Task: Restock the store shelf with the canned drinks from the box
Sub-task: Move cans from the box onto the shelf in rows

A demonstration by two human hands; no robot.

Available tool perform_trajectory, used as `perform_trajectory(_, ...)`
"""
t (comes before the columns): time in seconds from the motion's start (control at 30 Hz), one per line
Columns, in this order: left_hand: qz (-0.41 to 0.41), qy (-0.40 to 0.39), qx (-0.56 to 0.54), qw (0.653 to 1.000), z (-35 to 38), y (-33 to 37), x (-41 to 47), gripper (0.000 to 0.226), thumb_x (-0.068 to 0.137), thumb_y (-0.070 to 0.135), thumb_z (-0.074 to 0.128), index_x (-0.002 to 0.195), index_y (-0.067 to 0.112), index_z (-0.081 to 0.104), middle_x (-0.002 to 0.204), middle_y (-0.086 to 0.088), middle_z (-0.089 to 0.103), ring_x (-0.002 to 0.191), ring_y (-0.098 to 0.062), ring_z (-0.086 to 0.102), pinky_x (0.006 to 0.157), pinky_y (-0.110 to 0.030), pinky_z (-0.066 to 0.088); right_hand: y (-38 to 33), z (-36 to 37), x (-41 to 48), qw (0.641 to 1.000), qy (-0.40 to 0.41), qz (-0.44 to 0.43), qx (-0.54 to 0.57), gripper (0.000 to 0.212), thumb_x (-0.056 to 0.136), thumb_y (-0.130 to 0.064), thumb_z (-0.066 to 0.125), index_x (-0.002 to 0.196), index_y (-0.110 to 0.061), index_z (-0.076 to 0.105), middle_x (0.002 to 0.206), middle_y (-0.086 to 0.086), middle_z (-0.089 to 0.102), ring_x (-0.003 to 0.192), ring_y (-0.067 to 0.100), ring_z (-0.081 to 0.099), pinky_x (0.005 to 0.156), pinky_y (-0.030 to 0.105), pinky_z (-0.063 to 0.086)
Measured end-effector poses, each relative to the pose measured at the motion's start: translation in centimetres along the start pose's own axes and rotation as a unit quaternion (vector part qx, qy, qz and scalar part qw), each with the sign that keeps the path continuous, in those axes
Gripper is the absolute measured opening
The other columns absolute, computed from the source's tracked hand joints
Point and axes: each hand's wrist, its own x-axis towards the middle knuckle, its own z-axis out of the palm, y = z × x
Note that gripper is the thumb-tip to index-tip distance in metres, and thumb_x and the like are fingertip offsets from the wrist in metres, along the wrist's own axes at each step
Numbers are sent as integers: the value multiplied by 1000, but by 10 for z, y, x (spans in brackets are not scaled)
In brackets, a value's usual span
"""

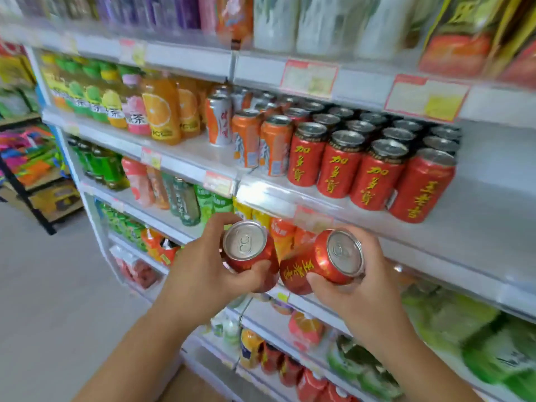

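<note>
You hold one red can in each hand, just in front of the shelf's front edge

Your left hand (203, 265) curls round the left can (246, 248), thumb across its near side, the lid turned up toward you. Your right hand (356, 288) grips the right can (319, 262), which is tilted so that its lid faces right and its yellow lettering lies sideways. The two cans sit close together; whether they touch is unclear. Both are off the shelf (478, 227), a little below its front edge. On that shelf, rows of red cans (374, 175) stand upright from the middle toward the right, with bare shelf at the right end. Orange cans (261, 143) stand just left of them, and orange bottles (159, 108) stand farther toward the left end. Price tags (426, 97) hang on the front edge of the shelf above
</note>
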Motion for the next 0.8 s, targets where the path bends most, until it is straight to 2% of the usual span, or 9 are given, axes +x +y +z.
perform_trajectory(0.07, 34, -7, -28, 999, 12, 31, 12, 64, 51, 72, 64, 107, 48, 44, 85, 25, 67, 68, 2, 65, 67, -31, 55, -7, -35, 2, 999, 41, 12, -4, 72, 55, -39, 81, 117, -50, 48, 105, -21, 66, 92, 9, 68, 80, 40, 57)
perform_trajectory(0.13, 64, -22, -62, 996, 28, 60, 22, 59, 53, 68, 65, 106, 48, 47, 84, 23, 68, 58, 2, 63, 62, -28, 55, -11, -69, 3, 996, 88, 19, -3, 67, 60, -25, 85, 111, -49, 48, 97, -27, 65, 79, 2, 68, 66, 22, 55)
perform_trajectory(0.23, 111, -12, -80, 991, 57, 101, 38, 54, 54, 67, 64, 104, 51, 49, 88, 29, 66, 74, 5, 64, 68, -21, 52, -11, -116, 9, 986, 163, 18, -41, 63, 60, -28, 83, 106, -47, 46, 95, -24, 64, 85, -2, 64, 76, 20, 48)
perform_trajectory(0.33, 128, -3, -97, 987, 86, 129, 53, 54, 57, 65, 65, 106, 44, 54, 90, 26, 67, 80, 4, 65, 74, -29, 54, 2, -156, 19, 975, 207, 24, -74, 58, 62, -29, 82, 103, -47, 46, 94, -27, 58, 84, -13, 59, 76, 13, 43)
perform_trajectory(0.4, 125, 7, -105, 987, 101, 139, 63, 55, 59, 65, 66, 106, 40, 57, 88, 21, 69, 80, -1, 66, 75, -36, 55, 14, -179, 28, 969, 229, 28, -94, 60, 64, -27, 83, 108, -46, 47, 95, -27, 59, 82, -14, 59, 78, 18, 44)
perform_trajectory(0.53, 122, 16, -95, 988, 119, 149, 80, 55, 60, 68, 64, 106, 39, 55, 85, 17, 69, 80, -5, 66, 75, -38, 55, 43, -214, 52, 970, 196, 60, -129, 70, 64, -24, 83, 117, -51, 46, 106, -22, 62, 96, 7, 63, 93, 37, 50)
perform_trajectory(0.6, 118, 14, -85, 989, 123, 151, 84, 57, 60, 69, 62, 107, 38, 55, 84, 16, 69, 79, -5, 66, 75, -38, 55, 53, -224, 64, 972, 180, 73, -130, 70, 66, -23, 82, 122, -46, 46, 113, -16, 62, 100, 12, 62, 96, 40, 49)
perform_trajectory(0.7, 109, 12, -59, 992, 126, 155, 89, 59, 59, 72, 59, 109, 39, 55, 85, 18, 69, 82, -7, 66, 77, -36, 54, 62, -228, 80, 972, 190, 94, -99, 68, 70, -23, 81, 127, -31, 44, 118, -6, 61, 106, 16, 60, 94, 37, 48)
perform_trajectory(0.8, 107, 15, -24, 994, 127, 160, 93, 62, 61, 72, 57, 113, 40, 53, 84, 17, 69, 86, -14, 66, 77, -33, 53, 67, -223, 90, 974, 182, 112, -75, 61, 74, -27, 78, 120, -32, 38, 118, -2, 62, 105, 15, 59, 84, 29, 45)
